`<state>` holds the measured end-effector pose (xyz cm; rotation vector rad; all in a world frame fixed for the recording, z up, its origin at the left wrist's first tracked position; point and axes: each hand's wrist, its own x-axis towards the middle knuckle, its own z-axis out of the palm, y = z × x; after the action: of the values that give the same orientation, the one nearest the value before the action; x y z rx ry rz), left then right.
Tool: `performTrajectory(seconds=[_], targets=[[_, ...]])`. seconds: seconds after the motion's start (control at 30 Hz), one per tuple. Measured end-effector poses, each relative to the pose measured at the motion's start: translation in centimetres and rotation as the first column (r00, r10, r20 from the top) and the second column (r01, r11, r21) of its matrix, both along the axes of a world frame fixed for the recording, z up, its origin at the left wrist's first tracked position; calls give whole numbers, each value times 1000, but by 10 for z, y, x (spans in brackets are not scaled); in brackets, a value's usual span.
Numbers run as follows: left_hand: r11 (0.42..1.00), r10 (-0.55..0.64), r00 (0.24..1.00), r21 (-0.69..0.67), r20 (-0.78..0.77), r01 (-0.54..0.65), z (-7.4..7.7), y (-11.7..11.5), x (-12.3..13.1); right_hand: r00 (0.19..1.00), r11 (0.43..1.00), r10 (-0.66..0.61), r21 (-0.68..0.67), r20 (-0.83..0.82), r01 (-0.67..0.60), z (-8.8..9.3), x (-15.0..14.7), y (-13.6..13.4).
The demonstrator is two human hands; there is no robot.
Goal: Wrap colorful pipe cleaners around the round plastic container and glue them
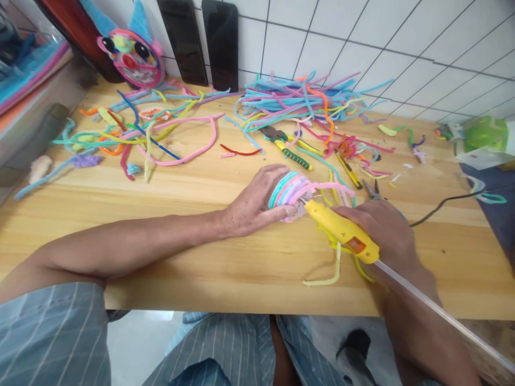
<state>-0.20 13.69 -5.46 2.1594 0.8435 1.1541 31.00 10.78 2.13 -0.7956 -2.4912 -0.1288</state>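
My left hand point(257, 201) is closed around a small rounded craft piece point(290, 190) wrapped in teal, pink and lilac pipe cleaners. In my right hand point(382, 228) is a yellow hot glue gun point(341, 228), its metal nozzle touching or very close to the piece's right side. A clear glue stick point(434, 308) sticks out of the gun's rear. One pink pipe cleaner point(332, 186) trails from the piece to the right. Below the gun, a pale yellow pipe cleaner point(338, 265) lies bent on the table; the fingers of my right hand are partly hidden.
Loose pipe cleaners point(298, 102) are heaped along the tiled wall. Green-handled pliers point(285, 147), a yellow cutter point(348, 169) and grey-jawed pliers point(374, 188) lie beyond my hands. A cable point(438, 206) runs right. Two phones point(220, 45) lean by a pipe-cleaner figure point(134, 56).
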Motion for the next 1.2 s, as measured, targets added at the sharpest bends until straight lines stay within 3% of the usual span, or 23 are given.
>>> performTrajectory(seconds=[0.27, 0.43, 1.2], targets=[[994, -59, 998, -93, -12, 58, 0, 5, -8, 999, 998, 4, 61, 52, -7, 3, -8, -3], [988, -65, 997, -140, 41, 70, -2, 7, -9, 1000, 992, -29, 124, 3, 28, 3, -8, -4], [989, -120, 993, -90, 13, 121, -4, 10, -12, 999, 994, 31, 108, 35, -34, -2, -7, -2]])
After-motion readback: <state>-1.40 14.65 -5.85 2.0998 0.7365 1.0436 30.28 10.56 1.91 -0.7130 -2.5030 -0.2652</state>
